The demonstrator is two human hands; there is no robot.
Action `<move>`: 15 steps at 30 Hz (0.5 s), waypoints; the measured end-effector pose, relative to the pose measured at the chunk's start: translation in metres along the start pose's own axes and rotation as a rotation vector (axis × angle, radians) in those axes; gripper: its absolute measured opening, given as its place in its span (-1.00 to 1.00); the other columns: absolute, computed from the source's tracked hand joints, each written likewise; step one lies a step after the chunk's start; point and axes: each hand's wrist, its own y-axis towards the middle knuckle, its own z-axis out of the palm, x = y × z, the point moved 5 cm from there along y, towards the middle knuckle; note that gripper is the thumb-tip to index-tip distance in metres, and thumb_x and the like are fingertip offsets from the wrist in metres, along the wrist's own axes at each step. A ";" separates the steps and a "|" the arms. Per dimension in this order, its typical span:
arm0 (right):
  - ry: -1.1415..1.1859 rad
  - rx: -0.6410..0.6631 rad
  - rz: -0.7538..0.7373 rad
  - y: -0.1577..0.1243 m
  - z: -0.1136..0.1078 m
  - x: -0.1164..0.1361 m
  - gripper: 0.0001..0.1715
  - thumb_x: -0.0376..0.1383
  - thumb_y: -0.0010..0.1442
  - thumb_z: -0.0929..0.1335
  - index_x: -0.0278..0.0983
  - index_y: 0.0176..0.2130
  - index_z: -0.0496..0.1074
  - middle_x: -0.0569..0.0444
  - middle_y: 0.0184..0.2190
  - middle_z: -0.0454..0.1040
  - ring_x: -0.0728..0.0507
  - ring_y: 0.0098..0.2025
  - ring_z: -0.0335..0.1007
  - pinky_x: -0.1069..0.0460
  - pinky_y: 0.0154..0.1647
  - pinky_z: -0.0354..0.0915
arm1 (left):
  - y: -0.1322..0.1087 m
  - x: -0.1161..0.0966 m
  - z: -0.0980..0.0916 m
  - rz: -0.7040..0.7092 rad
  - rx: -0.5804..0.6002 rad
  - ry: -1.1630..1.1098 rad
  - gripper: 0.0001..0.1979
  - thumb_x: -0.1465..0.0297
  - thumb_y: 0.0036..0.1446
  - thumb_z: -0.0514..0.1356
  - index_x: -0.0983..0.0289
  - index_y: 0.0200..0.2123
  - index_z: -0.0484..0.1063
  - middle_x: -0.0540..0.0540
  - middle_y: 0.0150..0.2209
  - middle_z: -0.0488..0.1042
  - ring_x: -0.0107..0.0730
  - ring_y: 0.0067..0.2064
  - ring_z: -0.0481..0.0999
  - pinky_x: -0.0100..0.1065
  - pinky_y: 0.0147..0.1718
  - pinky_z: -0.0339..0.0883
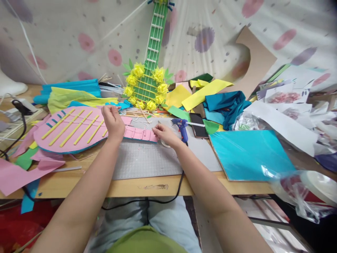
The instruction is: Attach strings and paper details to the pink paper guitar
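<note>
Pink guitar point(79, 128), left hand point(113, 121) curled, right hand point(165, 134) at neck's point(137, 133) end, both grips unclear

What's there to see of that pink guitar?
The pink guitar looks like blue-edged card. Slanting yellow strips and short blue bars mark its rounded body; pale strings run lengthwise and bars cross the neck. It lies face-up, neck pointing right over the grey cutting mat. The left hand hides part of it; the right hand is at the neck's tip, contact unclear.

Passing freely over the grey cutting mat point(147, 160) between the forearms point(97, 175), but meeting the pink guitar point(79, 130) from the left, the glue gun point(183, 131) and phone point(198, 131) rightward.
</note>
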 end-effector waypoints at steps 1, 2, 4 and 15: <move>0.082 0.027 0.013 0.000 0.003 -0.005 -0.76 -0.15 0.10 0.24 -0.26 -0.46 0.17 0.22 -0.55 0.24 0.07 -0.56 0.16 0.13 -0.49 0.17 | 0.003 -0.002 0.001 -0.013 0.023 -0.022 -0.79 0.26 0.24 -0.12 0.23 -0.38 0.14 0.05 -0.39 0.33 -0.41 -0.27 0.39 -0.28 -0.14 0.23; 0.146 0.047 0.017 0.000 0.004 -0.008 -0.76 -0.14 0.09 0.24 -0.25 -0.46 0.17 0.23 -0.56 0.22 0.08 -0.57 0.14 0.13 -0.52 0.16 | 0.004 -0.006 0.003 -0.030 0.064 -0.035 -0.80 0.26 0.24 -0.11 0.23 -0.37 0.14 0.02 -0.44 0.33 -0.43 -0.33 0.39 -0.31 -0.19 0.26; 0.225 0.067 0.006 -0.003 0.006 -0.009 -0.76 -0.13 0.06 0.26 -0.25 -0.44 0.17 0.24 -0.56 0.22 0.09 -0.59 0.13 0.14 -0.54 0.15 | 0.001 -0.013 0.013 -0.092 0.220 -0.041 -0.81 0.25 0.19 -0.03 0.23 -0.38 0.20 -0.03 -0.52 0.31 -0.48 -0.44 0.38 -0.37 -0.31 0.29; -0.079 -0.180 -0.135 -0.004 -0.006 -0.014 -0.73 -0.09 0.10 0.21 -0.24 -0.41 0.24 0.19 -0.49 0.36 0.02 -0.44 0.29 0.11 -0.35 0.23 | -0.080 -0.019 0.064 -0.810 0.951 -0.280 -0.81 0.33 -0.18 0.31 0.35 -0.50 0.47 0.07 -0.53 0.51 -0.34 -0.41 0.54 -0.37 -0.46 0.41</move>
